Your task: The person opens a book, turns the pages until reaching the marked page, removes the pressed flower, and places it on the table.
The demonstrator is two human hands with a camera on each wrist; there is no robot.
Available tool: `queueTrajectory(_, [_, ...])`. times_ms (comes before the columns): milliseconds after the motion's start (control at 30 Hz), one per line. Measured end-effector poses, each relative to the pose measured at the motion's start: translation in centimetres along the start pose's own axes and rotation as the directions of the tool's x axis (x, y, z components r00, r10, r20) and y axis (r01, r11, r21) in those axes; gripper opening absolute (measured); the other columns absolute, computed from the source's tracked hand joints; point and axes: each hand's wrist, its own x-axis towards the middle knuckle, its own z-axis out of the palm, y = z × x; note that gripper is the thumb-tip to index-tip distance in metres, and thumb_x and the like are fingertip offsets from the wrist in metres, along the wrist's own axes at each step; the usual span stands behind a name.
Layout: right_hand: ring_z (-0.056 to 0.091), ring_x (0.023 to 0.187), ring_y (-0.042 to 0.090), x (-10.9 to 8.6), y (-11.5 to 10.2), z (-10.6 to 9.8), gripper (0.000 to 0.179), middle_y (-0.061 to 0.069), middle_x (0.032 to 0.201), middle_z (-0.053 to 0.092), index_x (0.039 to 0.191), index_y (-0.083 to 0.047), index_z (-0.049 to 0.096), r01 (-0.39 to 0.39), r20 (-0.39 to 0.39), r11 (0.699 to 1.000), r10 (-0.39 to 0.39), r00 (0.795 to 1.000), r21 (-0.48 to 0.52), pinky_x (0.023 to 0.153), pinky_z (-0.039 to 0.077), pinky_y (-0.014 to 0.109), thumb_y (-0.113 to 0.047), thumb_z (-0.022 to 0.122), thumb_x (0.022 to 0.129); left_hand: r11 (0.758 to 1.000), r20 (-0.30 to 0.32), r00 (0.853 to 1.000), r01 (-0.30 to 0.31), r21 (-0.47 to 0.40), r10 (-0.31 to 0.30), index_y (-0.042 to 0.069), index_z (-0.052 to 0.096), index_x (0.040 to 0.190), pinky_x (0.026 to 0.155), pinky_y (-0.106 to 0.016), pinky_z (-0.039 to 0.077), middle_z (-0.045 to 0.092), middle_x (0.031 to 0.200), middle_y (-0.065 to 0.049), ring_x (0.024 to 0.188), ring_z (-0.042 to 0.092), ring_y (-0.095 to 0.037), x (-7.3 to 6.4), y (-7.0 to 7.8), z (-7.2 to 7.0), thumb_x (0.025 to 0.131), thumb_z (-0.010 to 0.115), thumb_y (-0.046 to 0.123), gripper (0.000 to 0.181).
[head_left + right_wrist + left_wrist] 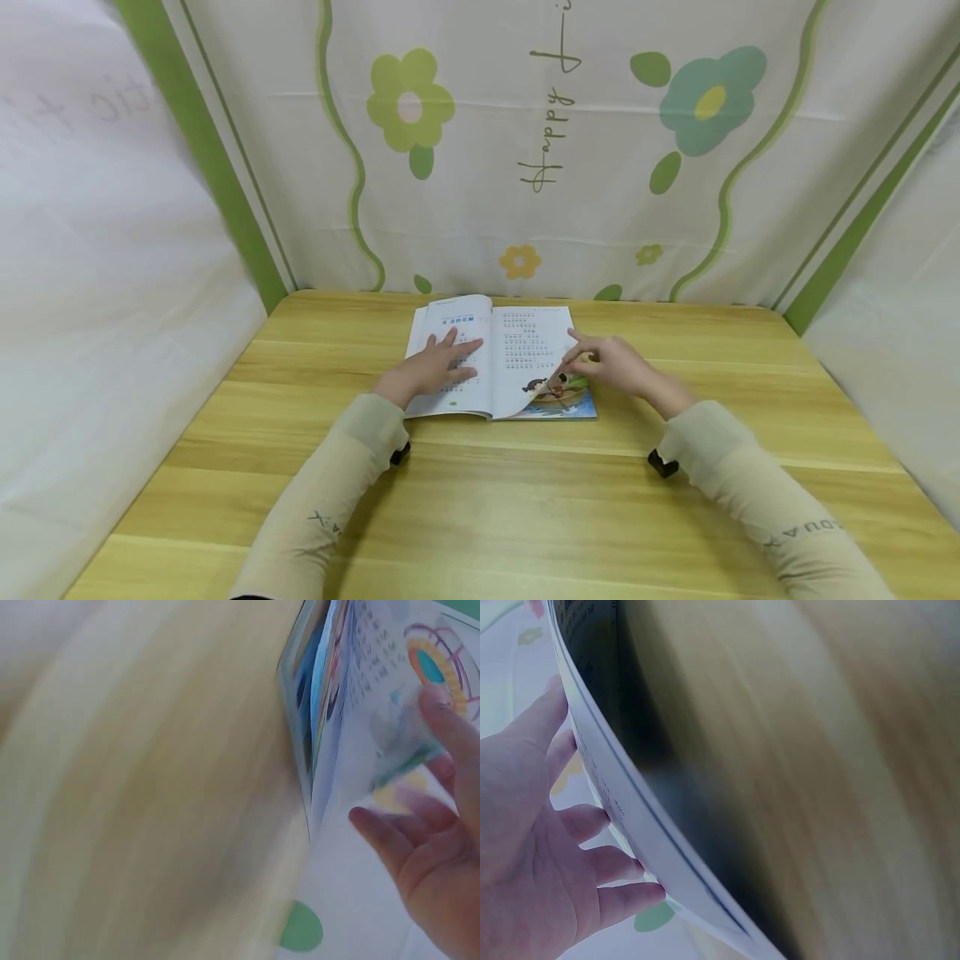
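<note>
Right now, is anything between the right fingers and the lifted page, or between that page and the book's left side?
Nothing visible separates the right fingers from the lifted page; they hold its edge. The left fingers lie spread on the left page, so they might obstruct turning the lifted page over.

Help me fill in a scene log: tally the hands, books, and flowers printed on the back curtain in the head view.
Hands: 2
Open book: 1
Printed flowers: 4
Total: 7
</note>
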Motion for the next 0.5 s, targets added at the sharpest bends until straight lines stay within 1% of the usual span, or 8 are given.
queueTrajectory(100, [0.045,0.136,0.05,0.2,-0.6,0.6,0.038,0.03,0.162,0.024,0.131,-0.005,0.069,-0.072,0.0,0.992,0.072,0.997,0.104,0.108,0.041,0.058,-0.029,0.067,0.102,1.0,-0.001,1.0,0.001,0.0,-0.001,0.036,0.025,0.164,0.118,-0.067,0.013,-0.003,0.171,-0.014,0.151,-0.007,-0.05,0.0,-0.1,0.1,0.105,0.052,0.05,0.066])
queueTrajectory(133, [0.036,0.142,0.05,0.3,-0.9,0.8,0.049,0.03,0.164,0.014,0.143,-0.003,0.059,-0.1,0.005,0.985,0.101,0.995,0.143,0.113,0.034,0.061,-0.032,0.064,0.103,1.0,-0.001,1.0,0.0,0.0,0.0,0.036,0.025,0.164,0.118,-0.067,0.013,-0.003,0.171,-0.014,0.151,-0.007,-0.05,0.0,-0.1,0.1,0.105,0.052,0.05,0.066])
queueTrajectory(167, [0.022,0.148,0.051,0.4,-1.2,0.9,0.061,0.029,0.166,0.005,0.152,-0.001,0.047,-0.125,0.003,0.976,0.127,0.992,0.176,0.116,0.026,0.063,-0.035,0.062,0.104,1.0,0.0,1.0,-0.001,0.001,0.001,0.036,0.025,0.164,0.118,-0.067,0.013,-0.003,0.171,-0.014,0.151,-0.008,-0.05,0.0,-0.1,0.1,0.105,0.052,0.05,0.067])
queueTrajectory(233, [0.003,0.152,0.049,0.6,-1.8,1.4,0.082,0.025,0.165,-0.015,0.163,-0.001,0.018,-0.176,-0.017,0.948,0.187,0.982,0.264,0.119,0.014,0.063,-0.04,0.06,0.105,1.0,0.002,1.0,-0.003,-0.003,0.003,0.036,0.024,0.164,0.119,-0.067,0.013,-0.004,0.171,-0.014,0.151,-0.008,-0.049,0.0,-0.1,0.1,0.105,0.051,0.051,0.067])
queueTrajectory(300, [-0.007,0.152,0.045,0.8,-2.5,1.8,0.098,0.019,0.162,-0.029,0.163,-0.005,-0.008,-0.216,-0.04,0.904,0.247,0.968,0.37,0.121,0.007,0.06,-0.042,0.06,0.104,1.0,0.006,1.0,-0.005,-0.008,0.005,0.036,0.023,0.164,0.119,-0.066,0.013,-0.005,0.171,-0.013,0.152,-0.01,-0.049,-0.1,-0.1,0.1,0.105,0.051,0.051,0.067])
queueTrajectory(367, [-0.013,0.152,0.039,0.9,-3.2,2.2,0.107,0.012,0.159,-0.036,0.158,-0.01,-0.024,-0.235,-0.07,0.852,0.301,0.951,0.469,0.122,0.004,0.055,-0.043,0.062,0.103,1.0,0.01,1.0,-0.006,-0.014,0.006,0.037,0.022,0.164,0.119,-0.066,0.013,-0.006,0.171,-0.013,0.152,-0.011,-0.048,-0.2,0.0,0.0,0.105,0.05,0.051,0.067])
queueTrajectory(433, [-0.013,0.153,0.033,1.0,-3.9,2.5,0.111,0.009,0.16,-0.036,0.154,-0.013,-0.032,-0.237,-0.095,0.79,0.347,0.933,0.565,0.123,0.004,0.048,-0.041,0.063,0.103,1.0,0.015,1.0,-0.006,-0.018,0.006,0.037,0.021,0.164,0.119,-0.066,0.012,-0.007,0.171,-0.013,0.152,-0.011,-0.048,-0.3,0.0,-0.1,0.106,0.049,0.051,0.067])
queueTrajectory(500, [-0.012,0.154,0.03,1.1,-4.6,2.8,0.112,0.008,0.16,-0.035,0.152,-0.015,-0.034,-0.216,-0.118,0.736,0.374,0.92,0.642,0.123,0.005,0.044,-0.038,0.064,0.103,1.0,0.018,1.0,-0.008,-0.015,0.008,0.037,0.021,0.165,0.119,-0.066,0.012,-0.007,0.17,-0.013,0.151,-0.012,-0.048,-0.4,0.0,-0.1,0.106,0.048,0.051,0.067])
